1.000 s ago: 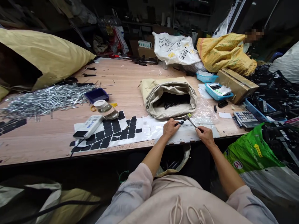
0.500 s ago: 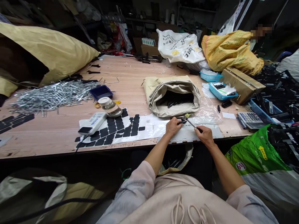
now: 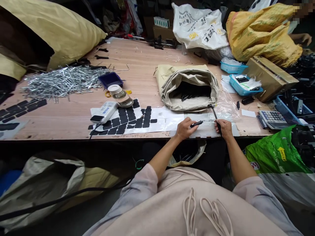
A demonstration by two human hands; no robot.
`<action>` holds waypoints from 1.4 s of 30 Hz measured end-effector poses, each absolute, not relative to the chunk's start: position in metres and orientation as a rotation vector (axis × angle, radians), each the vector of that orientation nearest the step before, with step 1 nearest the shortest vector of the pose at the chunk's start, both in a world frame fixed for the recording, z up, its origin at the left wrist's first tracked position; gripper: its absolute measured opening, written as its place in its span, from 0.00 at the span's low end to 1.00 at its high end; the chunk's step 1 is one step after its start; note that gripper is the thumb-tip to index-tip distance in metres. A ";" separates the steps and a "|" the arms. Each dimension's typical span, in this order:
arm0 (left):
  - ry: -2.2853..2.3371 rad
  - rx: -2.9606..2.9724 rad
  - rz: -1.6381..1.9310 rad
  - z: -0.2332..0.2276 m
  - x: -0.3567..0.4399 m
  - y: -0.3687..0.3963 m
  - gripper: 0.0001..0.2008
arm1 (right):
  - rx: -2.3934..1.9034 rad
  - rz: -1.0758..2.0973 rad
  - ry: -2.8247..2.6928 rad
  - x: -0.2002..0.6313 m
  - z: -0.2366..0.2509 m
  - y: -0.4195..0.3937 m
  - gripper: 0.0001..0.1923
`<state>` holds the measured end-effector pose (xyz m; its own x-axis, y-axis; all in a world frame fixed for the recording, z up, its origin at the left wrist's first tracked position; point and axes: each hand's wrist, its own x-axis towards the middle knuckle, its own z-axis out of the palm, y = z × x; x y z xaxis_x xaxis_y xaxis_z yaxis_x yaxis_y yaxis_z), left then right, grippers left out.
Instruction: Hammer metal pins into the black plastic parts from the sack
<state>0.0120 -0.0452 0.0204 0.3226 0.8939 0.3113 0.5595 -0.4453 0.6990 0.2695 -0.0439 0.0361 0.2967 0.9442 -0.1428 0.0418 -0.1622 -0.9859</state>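
at the near edge of a cluttered wooden counter [image 3: 73, 114], just right of the frame's centre, a person's left hand [image 3: 185, 128] pinches a small black part [image 3: 196, 124] and holds it flat over a white sheet [image 3: 204, 129]. the right hand [image 3: 223, 126], close beside it, is wrapped around the dark handle of a small hammer [image 3: 214, 112], whose head stands raised toward the mouth of an open beige sack [image 3: 188, 83] behind the hands. dark pieces lie inside the sack. left of the hands, sheets of black adhesive pads [image 3: 128, 119] lie under a white handheld device [image 3: 103, 112] and a clear lidded jar [image 3: 119, 95]. a heap of silvery metal pins [image 3: 61, 82] spreads across the upper left of the frame beside a small blue tray [image 3: 110, 79]. at right sit a calculator [image 3: 273, 117], a cardboard box [image 3: 270, 77] and two blue baskets [image 3: 243, 87]. another person's hand [image 3: 304, 38] shows at the upper right corner.
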 end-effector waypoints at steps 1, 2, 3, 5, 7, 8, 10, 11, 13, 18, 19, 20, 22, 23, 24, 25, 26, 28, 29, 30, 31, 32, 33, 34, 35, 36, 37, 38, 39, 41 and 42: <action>1.199 2.178 0.917 0.017 0.005 -0.064 0.16 | -1.495 1.063 -0.958 0.269 0.036 -0.044 0.14; 1.128 2.226 0.860 0.012 -0.001 -0.084 0.16 | -1.498 1.061 -0.963 0.269 0.035 -0.044 0.14; 1.083 2.261 0.785 0.005 -0.008 -0.103 0.17 | -1.501 1.056 -0.969 0.269 0.035 -0.044 0.14; 1.128 2.268 0.623 -0.010 -0.020 -0.132 0.16 | -1.506 1.043 -0.979 0.268 0.034 -0.044 0.14; 1.301 2.174 0.464 -0.024 -0.027 -0.147 0.15 | -1.510 1.037 -0.986 0.268 0.033 -0.045 0.14; 1.381 2.106 0.387 -0.027 -0.028 -0.149 0.15 | -1.510 1.039 -0.988 0.267 0.033 -0.045 0.14; 1.429 2.006 0.255 -0.026 -0.026 -0.145 0.19 | -1.507 1.046 -0.989 0.267 0.032 -0.045 0.15; 1.382 1.990 0.223 -0.021 -0.023 -0.139 0.21 | -1.504 1.052 -0.991 0.266 0.032 -0.046 0.15; 1.203 1.992 0.272 -0.003 -0.014 -0.122 0.19 | -1.502 1.060 -1.000 0.266 0.031 -0.046 0.16; 1.075 1.852 0.791 0.051 0.013 -0.034 0.17 | -1.515 1.049 -1.009 0.265 0.029 -0.045 0.17; 1.150 1.821 0.893 0.059 0.016 -0.009 0.17 | -1.519 1.046 -1.010 0.265 0.028 -0.045 0.17; 1.254 1.798 0.983 0.064 0.018 0.017 0.16 | -1.522 1.046 -1.008 0.265 0.028 -0.045 0.17; 1.518 1.799 1.080 0.067 0.018 0.067 0.14 | -1.525 1.049 -0.996 0.265 0.027 -0.045 0.17; 1.655 1.812 1.081 0.066 0.018 0.089 0.13 | -1.523 1.051 -0.985 0.264 0.027 -0.044 0.17; 1.775 1.833 1.051 0.062 0.017 0.108 0.13 | -1.521 1.054 -0.973 0.264 0.026 -0.044 0.17; 1.869 1.855 0.997 0.056 0.016 0.123 0.12 | -1.517 1.058 -0.963 0.265 0.026 -0.044 0.17; 1.932 1.879 0.928 0.050 0.016 0.134 0.11 | -1.513 1.063 -0.955 0.265 0.026 -0.043 0.17; 1.985 1.926 0.789 0.037 0.016 0.148 0.09 | -1.506 1.072 -0.944 0.265 0.025 -0.043 0.17; 1.989 1.944 0.735 0.032 0.016 0.152 0.08 | -1.501 1.075 -0.940 0.266 0.025 -0.043 0.17; 1.987 1.957 0.696 0.029 0.016 0.153 0.08 | -1.498 1.077 -0.938 0.266 0.024 -0.043 0.17; 1.983 1.962 0.675 0.028 0.015 0.153 0.07 | -1.495 1.078 -0.935 0.266 0.024 -0.043 0.17; 1.979 1.963 0.676 0.029 0.015 0.152 0.07 | -1.494 1.079 -0.933 0.266 0.025 -0.043 0.16; 1.977 1.960 0.700 0.032 0.013 0.149 0.07 | -1.497 1.080 -0.933 0.266 0.025 -0.043 0.16; 1.973 1.955 0.750 0.036 0.011 0.144 0.07 | -1.502 1.081 -0.933 0.266 0.025 -0.043 0.16; 1.960 1.951 0.822 0.040 0.009 0.137 0.08 | -1.509 1.080 -0.932 0.266 0.026 -0.043 0.16; 1.926 1.954 0.909 0.045 0.006 0.128 0.08 | -1.514 1.078 -0.932 0.266 0.027 -0.043 0.15; 1.860 1.970 0.992 0.048 0.004 0.116 0.10 | -1.518 1.074 -0.932 0.266 0.027 -0.043 0.15; 1.760 2.002 1.051 0.051 0.002 0.102 0.11 | -1.516 1.071 -0.932 0.266 0.028 -0.043 0.14; 1.633 2.044 1.071 0.051 0.001 0.086 0.12 | -1.512 1.069 -0.933 0.266 0.029 -0.043 0.14; 1.382 2.120 1.014 0.047 0.002 0.053 0.12 | -1.512 1.067 -0.937 0.266 0.030 -0.043 0.14; 1.303 2.136 0.959 0.042 0.003 0.038 0.12 | -1.520 1.067 -0.937 0.266 0.031 -0.043 0.15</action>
<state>0.0029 0.0380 0.0420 0.3094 0.8941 0.3237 0.5749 -0.4471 0.6853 0.2658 -0.0433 0.0309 0.3067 0.9375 -0.1646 0.0412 -0.1858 -0.9817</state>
